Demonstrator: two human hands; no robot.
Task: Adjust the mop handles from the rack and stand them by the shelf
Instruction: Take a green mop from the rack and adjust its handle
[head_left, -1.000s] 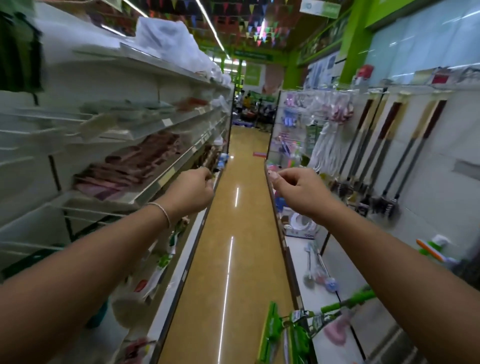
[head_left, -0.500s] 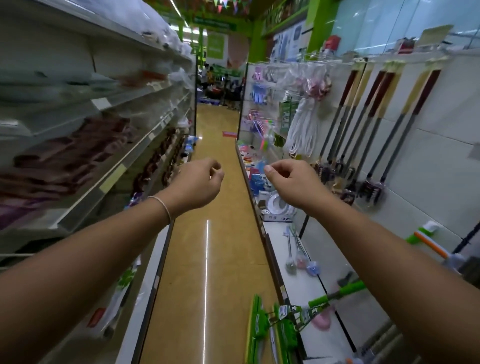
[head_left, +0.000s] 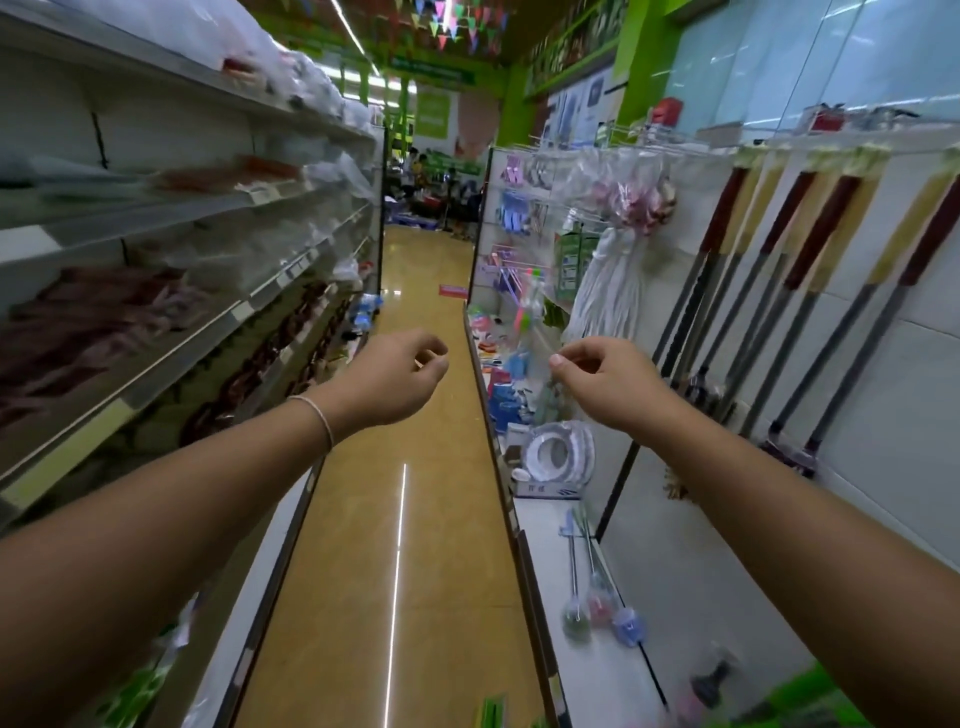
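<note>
- Hanging along the white wall on the right, from a rack (head_left: 810, 143) near the top: the mop handles (head_left: 748, 322), a row of long slanted poles with dark red and tan grips up high, grey shafts below and dark heads at the bottom; well apart from both hands, none touched yet.
- Likely stiff, long and light for their length, top-heavy to swing once unhooked; smooth shafts probably slippery, so best taken on the coloured grip sleeve or just under it, with a second hold lower on the shaft to steady the head; a judgement only.
- Shelf (head_left: 587, 613) below, white, low on the right, carrying small brushes; a likely standing place.
- Left hand (head_left: 387, 382) out over the aisle, fingers loosely curled, holding nothing.
- Right hand (head_left: 605, 384) likewise forward, thumb and forefinger nearly meeting, nothing seen between them.
- Against half a second ago: view swung upward and rightward, the green mops at the bottom edge nearly gone; hands a little farther apart, poses much the same.
</note>
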